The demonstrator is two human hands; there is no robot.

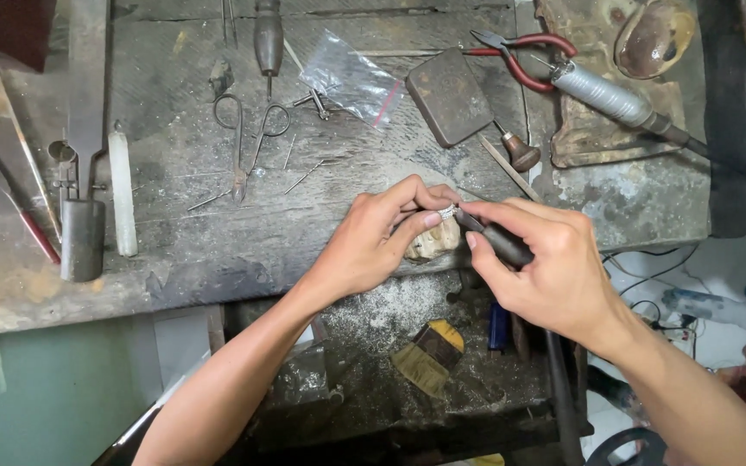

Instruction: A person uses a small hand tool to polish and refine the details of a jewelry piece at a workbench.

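The worn wooden workbench (304, 250) fills the upper part of the view, and its front edge runs just under both hands. The left hand (373, 242) is closed narrow, pinching a small silvery ring (447, 210) between thumb and fingertips, pressed on a pale wooden bench pin (433, 243) at the bench edge. The right hand (554, 267) is wrapped around a dark-handled tool (498, 242), whose tip touches the ring. Free bench surface lies left of the hands, toward the white stick (122, 192) and scissors (250, 142) (thin pins are scattered there). Behind are a dark flat block (449, 95), red-handled pliers (524, 52), a plastic bag (351, 79) and a grey rotary handpiece (606, 95).
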